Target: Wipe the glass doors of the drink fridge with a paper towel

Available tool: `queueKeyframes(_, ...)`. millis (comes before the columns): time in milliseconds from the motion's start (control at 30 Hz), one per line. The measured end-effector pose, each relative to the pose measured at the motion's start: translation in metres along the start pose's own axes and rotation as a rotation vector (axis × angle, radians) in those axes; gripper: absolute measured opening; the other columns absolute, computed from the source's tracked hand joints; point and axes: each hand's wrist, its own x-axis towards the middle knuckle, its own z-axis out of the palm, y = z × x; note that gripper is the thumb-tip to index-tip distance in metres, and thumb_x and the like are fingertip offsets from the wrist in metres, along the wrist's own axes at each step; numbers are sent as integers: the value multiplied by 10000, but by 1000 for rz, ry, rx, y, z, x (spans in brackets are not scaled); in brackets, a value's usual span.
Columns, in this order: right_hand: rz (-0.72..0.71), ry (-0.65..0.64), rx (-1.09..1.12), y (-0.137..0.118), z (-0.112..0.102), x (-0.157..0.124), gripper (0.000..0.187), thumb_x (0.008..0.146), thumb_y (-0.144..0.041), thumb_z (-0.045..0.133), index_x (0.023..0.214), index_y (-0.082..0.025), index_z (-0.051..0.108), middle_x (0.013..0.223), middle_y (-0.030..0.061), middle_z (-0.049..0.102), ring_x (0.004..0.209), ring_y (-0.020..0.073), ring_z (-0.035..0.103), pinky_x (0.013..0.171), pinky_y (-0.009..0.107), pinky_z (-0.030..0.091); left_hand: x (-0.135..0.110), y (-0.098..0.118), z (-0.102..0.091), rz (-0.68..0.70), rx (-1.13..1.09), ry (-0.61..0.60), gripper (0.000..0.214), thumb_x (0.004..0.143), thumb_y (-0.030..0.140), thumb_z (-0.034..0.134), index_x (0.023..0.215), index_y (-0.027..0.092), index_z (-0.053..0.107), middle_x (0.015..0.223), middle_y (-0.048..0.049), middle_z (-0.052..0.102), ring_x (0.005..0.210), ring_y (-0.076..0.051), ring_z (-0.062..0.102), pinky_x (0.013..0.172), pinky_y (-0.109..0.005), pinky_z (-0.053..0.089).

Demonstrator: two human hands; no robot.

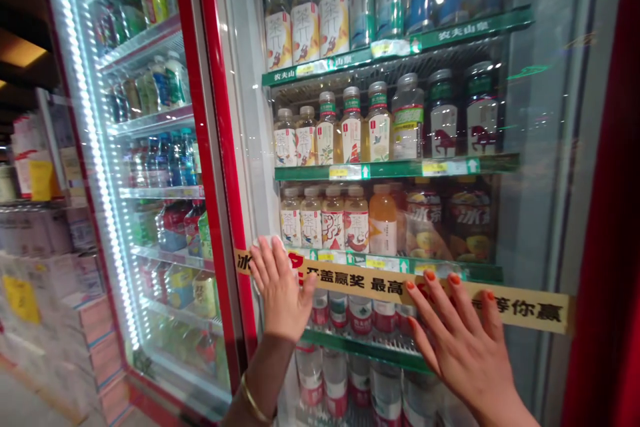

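Glass door (535, 233); leftward, probably stacked cartons (97, 340).

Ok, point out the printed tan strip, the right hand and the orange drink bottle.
Printed tan strip (364, 281): head view, on its lettered front.
Right hand (467, 339): head view, on the back of the hand.
Orange drink bottle (383, 225): head view, on its label.

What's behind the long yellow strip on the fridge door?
Drink bottles show below the strip, but it covers their tops. A green shelf edge peeks out above it. Anything fully behind it can't be seen.
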Motion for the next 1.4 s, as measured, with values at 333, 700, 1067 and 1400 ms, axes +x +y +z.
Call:
queueKeyframes(333, -30, -24, 20, 3, -3, 1, 678, 1041, -463, 605, 1676, -358, 390, 1625, -19, 553, 1662, 228, 290, 1397, 493, 87, -84, -7, 13, 308, 49, 45, 828, 1064, 558, 434, 1746, 192, 138, 1842, -77, 84, 1720, -316, 47, 1414, -550, 4)
queueKeyframes(700, -21, -2, 26, 3, -1, 1, 647, 1060, -487, 584, 1670, -372, 401, 1598, -28, 589, 1652, 227, 316, 1394, 496, 104, -82, 40, 17, 505, 16, 31, 927, 1004, 796, 247, 1737, 228, 229, 1832, -50, 205, 1718, -303, 106, 1419, -516, 19)
queueKeyframes(1067, -22, -18, 19, 3, -3, 2, 635, 1072, -471, 576, 1671, -368, 393, 1609, -21, 570, 1671, 194, 253, 1397, 484, 87, -13, 73, -1, 308, -38, -48, 1006, 961, 830, 65, 1749, 211, 154, 1834, -86, 178, 1722, -312, 33, 1417, -580, 4)
queueKeyframes(1400, -21, -6, 5, 2, -2, 2, 638, 1066, -458, 588, 1668, -371, 397, 1615, -39, 551, 1675, 174, 227, 1401, 468, 76, -3, 51, 4, -22, -139, 2, 844, 1058, 697, 160, 1753, 239, 16, 1847, -116, 56, 1714, -359, -48, 1362, -724, 14)
